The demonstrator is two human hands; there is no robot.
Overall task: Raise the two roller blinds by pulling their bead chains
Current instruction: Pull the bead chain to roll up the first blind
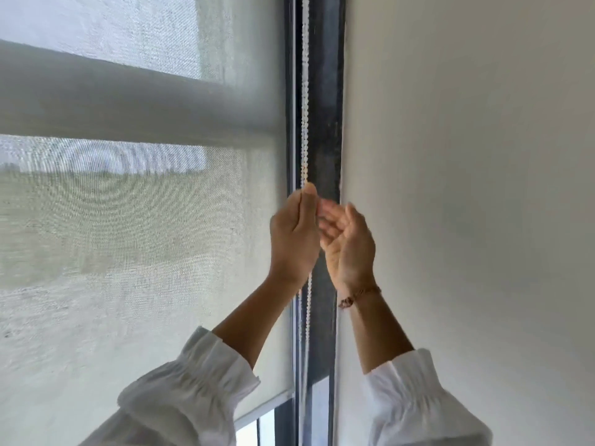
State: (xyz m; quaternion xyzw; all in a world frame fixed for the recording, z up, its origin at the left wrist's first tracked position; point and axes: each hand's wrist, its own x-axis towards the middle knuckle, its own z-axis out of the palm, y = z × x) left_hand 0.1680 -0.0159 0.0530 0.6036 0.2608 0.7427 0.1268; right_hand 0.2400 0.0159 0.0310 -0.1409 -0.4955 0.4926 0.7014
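Left hand (294, 235) pinches the chain (305, 101) high at the blind's (128, 220) right edge, ready to haul down; right hand (346, 241) waits beside it, fingers loosely spread, holding nothing

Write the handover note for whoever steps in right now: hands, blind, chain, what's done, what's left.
Left hand: pinching the bead chain at its top, beside the dark window frame.
Right hand: open, palm up, next to the chain, gripping nothing.
Blind: mostly down; its bottom bar sits low, with a strip of bare glass under it.
Done: chain gripped.
Left: pull this blind up. Only one blind is in view; the second cannot be judged.
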